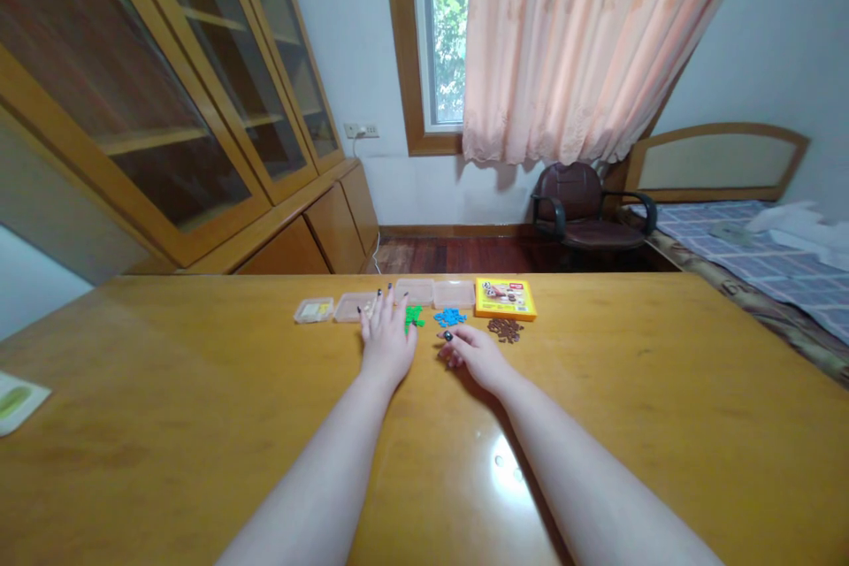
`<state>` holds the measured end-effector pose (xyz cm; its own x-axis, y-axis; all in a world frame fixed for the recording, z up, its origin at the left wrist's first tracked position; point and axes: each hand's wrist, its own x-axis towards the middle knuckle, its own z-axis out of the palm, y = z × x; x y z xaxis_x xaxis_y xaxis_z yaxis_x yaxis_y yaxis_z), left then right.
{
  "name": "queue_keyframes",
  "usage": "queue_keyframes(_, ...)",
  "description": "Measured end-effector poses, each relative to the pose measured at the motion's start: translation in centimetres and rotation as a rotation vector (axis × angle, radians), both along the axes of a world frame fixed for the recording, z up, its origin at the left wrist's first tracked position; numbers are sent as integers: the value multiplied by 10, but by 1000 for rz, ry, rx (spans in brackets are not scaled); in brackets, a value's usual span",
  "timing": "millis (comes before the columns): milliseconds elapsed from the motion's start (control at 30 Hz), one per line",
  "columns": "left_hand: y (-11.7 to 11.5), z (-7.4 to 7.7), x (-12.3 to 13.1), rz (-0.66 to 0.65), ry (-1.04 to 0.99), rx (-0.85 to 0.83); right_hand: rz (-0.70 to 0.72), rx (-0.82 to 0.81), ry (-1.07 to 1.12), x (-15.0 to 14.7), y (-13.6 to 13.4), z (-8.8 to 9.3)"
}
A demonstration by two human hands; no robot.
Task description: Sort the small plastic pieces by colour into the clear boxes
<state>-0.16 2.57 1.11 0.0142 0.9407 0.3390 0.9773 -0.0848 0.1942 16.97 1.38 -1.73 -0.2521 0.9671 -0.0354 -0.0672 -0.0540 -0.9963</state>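
Observation:
My left hand (386, 340) lies with its fingers spread over a small heap of pale pieces (369, 309), partly covering it. Beside its thumb is a pile of small green pieces (415, 316). My right hand (476, 355) has its fingers curled in, low over the table in front of a pile of small blue pieces (451, 317). Whatever its fingertips may hold is too small to make out. To its right lies a pile of small brown pieces (507, 330).
Clear shallow plastic trays (455, 294) stand in a row behind the piles, with a yellow box (504, 315) at the right end. A smaller clear container (314, 311) with pale contents is at the left. A white-and-green object (19, 402) sits at the table's left edge.

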Motion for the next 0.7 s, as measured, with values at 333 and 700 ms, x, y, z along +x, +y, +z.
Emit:
queue_keyframes(333, 52, 6, 7, -163, 37, -332, 13, 14, 29, -1, 3, -8)
queue_keyframes(700, -6, -6, -2, -175, 138, -296, 31, 22, 26, 0, 3, -6)
